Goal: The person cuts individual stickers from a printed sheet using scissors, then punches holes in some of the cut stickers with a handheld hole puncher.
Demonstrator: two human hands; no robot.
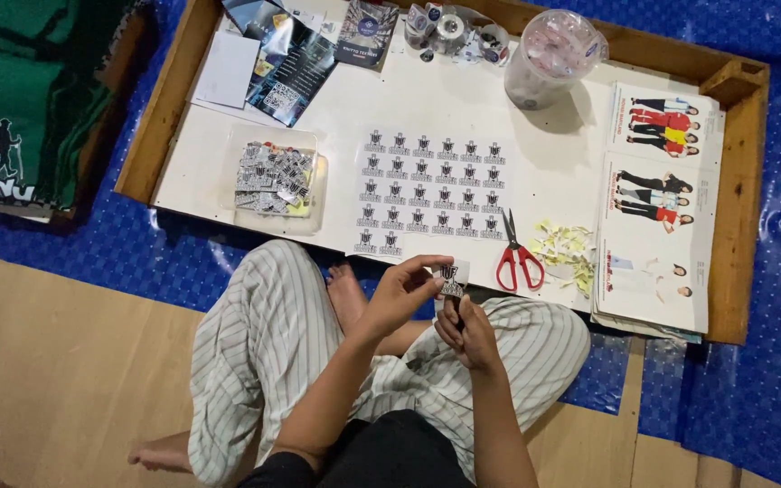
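Both hands worked one small sticker [451,278] above lap: left hand [399,294] pinched its top edge, right hand [468,333] gripped below. Peeling step, apparently. Next called for careful fingertip separation. Sticker sheet [431,192], red scissors [518,256] lay on worktop [553,172].

Between your fingertips sits one small black-and-white sticker [451,278]. Ahead on the desk [553,172] lies the white sheet of matching stickers [431,194] in rows. Left of it, a clear flat packet [273,178] holds cut stickers. Glossy dark leaflets [291,63] lie at the far left corner.
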